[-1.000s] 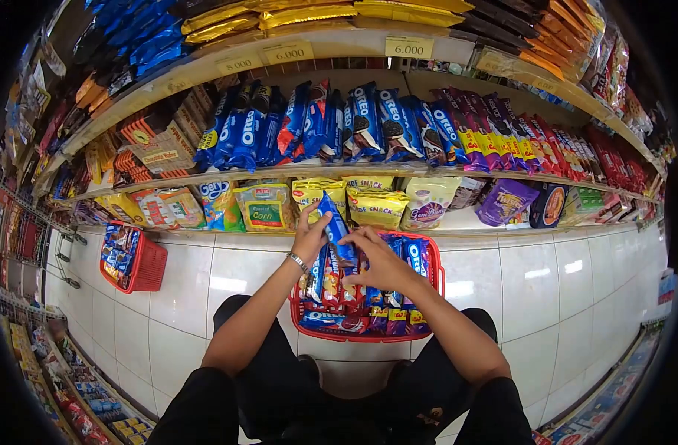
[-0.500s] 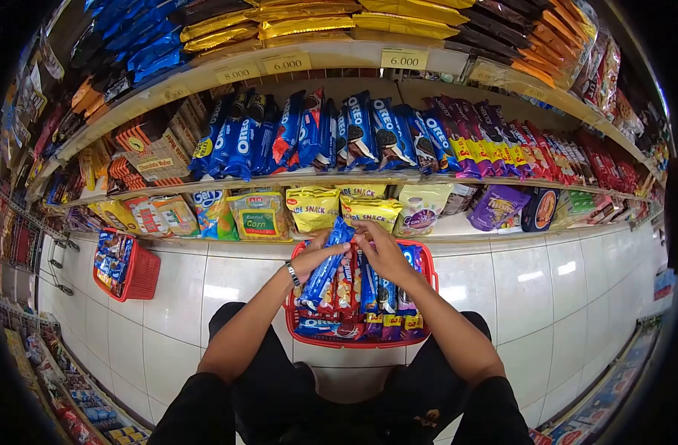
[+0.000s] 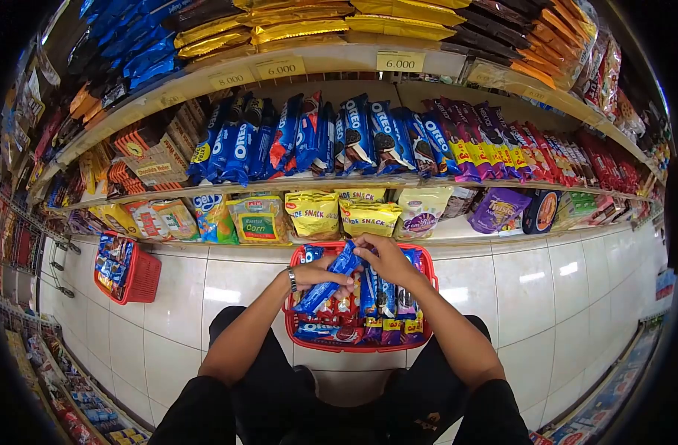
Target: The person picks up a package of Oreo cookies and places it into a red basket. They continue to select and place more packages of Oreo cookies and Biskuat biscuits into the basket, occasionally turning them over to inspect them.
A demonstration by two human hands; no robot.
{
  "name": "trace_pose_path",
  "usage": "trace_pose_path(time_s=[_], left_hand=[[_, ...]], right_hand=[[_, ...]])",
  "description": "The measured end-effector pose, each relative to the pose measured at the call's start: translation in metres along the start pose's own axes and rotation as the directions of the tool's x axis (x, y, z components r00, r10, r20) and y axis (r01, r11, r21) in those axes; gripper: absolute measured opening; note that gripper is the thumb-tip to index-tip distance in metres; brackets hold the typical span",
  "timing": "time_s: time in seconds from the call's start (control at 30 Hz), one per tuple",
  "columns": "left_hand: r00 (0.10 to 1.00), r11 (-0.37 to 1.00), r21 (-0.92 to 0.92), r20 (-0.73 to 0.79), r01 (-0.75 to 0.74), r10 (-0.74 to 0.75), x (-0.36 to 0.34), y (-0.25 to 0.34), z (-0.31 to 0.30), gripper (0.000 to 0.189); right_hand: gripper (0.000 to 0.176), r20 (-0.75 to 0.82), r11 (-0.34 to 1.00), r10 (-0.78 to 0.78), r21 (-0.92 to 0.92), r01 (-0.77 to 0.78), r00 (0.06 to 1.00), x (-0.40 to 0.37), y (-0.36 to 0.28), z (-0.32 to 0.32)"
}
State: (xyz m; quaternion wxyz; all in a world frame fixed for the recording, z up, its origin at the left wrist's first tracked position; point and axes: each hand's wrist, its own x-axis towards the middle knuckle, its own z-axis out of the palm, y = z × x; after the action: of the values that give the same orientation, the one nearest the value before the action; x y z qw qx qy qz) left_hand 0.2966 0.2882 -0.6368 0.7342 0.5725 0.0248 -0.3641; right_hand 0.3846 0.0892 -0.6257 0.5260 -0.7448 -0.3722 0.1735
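Note:
A long blue cookie pack [image 3: 345, 261] is held at a slant above the red shopping basket [image 3: 433, 285] between my knees. My left hand [image 3: 315, 274], with a wristband at its wrist, is wrapped round the middle of the pack. At the pack's upper end, the fingers of my right hand [image 3: 385, 259] are closed on the wrapper. Beneath both hands the basket holds several snack packs, among them a blue Oreo pack [image 3: 320, 328] lying along the near side and purple-yellow packs [image 3: 391, 331] at the near right. The hands hide part of the contents.
Ahead, a shelf holds rows of Oreo packs [image 3: 354, 137] and purple packs. Yellow snack bags [image 3: 311, 213] and a corn bag [image 3: 258, 220] stand on the bottom shelf, just beyond the basket. A second red basket [image 3: 142, 278] sits on the tiled floor [image 3: 177, 282] at left.
The blue pack has come down a little toward the basket and tilts more. My right hand has shifted slightly down with its upper end; my left hand still grips it.

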Motion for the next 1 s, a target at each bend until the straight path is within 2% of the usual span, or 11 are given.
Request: trace_pose_path(time_s=[0.13, 0.2, 0.23, 0.5, 0.6, 0.67, 0.7, 0.8, 0.87, 0.93, 1.0], left_hand=[[1.000, 0.996, 0.082, 0.020, -0.023, 0.021, 0.007, -0.007, 0.001, 0.030], [0.989, 0.902, 0.431, -0.132, 0.001, 0.062, 0.012, -0.010, -0.002, 0.029], [0.978, 0.876, 0.482, -0.176, -0.013, 0.111, 0.014, -0.010, -0.002, 0.029], [0.980, 0.883, 0.468, -0.156, -0.038, 0.125, 0.016, -0.018, -0.009, 0.028], [0.961, 0.826, 0.559, -0.190, -0.064, 0.203, 0.018, -0.019, -0.006, 0.024], [0.924, 0.695, 0.695, -0.119, -0.184, 0.364, 0.023, -0.026, -0.011, 0.035], [0.923, 0.696, 0.694, -0.121, -0.183, 0.364, 0.022, -0.024, -0.009, 0.035], [0.895, 0.611, 0.788, -0.216, -0.077, 0.390, 0.019, -0.023, -0.008, 0.049], [0.880, 0.555, 0.831, -0.230, -0.045, 0.416, 0.020, -0.030, -0.016, 0.049], [0.883, 0.532, 0.846, -0.232, -0.024, 0.408, 0.019, -0.031, -0.018, 0.048], [0.902, 0.542, 0.839, -0.263, 0.039, 0.342, 0.019, -0.028, -0.017, 0.054]], right_hand=[[0.017, -0.088, 0.993, -0.040, -0.116, 0.029, 0.995, 0.003, 0.013, -0.012], [0.017, -0.076, 0.988, 0.055, -0.139, -0.065, 0.996, 0.001, 0.019, -0.018], [0.017, -0.076, 0.993, 0.058, -0.101, -0.066, 0.995, 0.002, 0.026, -0.016], [0.032, -0.072, 0.995, 0.021, 0.097, -0.014, 0.997, 0.003, 0.028, 0.000], [0.041, 0.036, 0.980, 0.066, 0.187, -0.071, 0.997, -0.001, 0.026, -0.001], [0.041, 0.101, 0.989, -0.034, 0.146, 0.019, 0.994, -0.001, 0.028, -0.005], [0.041, 0.103, 0.989, -0.035, 0.147, 0.020, 0.994, -0.001, 0.027, -0.009], [0.041, 0.106, 0.993, 0.040, 0.103, -0.051, 0.994, 0.001, 0.025, -0.024], [0.040, 0.009, 0.978, 0.206, -0.044, -0.205, 0.979, 0.002, 0.035, -0.033], [0.041, -0.042, 0.989, 0.150, -0.007, -0.151, 0.988, 0.003, 0.045, -0.036], [0.045, -0.062, 0.927, 0.358, 0.143, -0.347, 0.931, 0.003, 0.049, -0.040]])
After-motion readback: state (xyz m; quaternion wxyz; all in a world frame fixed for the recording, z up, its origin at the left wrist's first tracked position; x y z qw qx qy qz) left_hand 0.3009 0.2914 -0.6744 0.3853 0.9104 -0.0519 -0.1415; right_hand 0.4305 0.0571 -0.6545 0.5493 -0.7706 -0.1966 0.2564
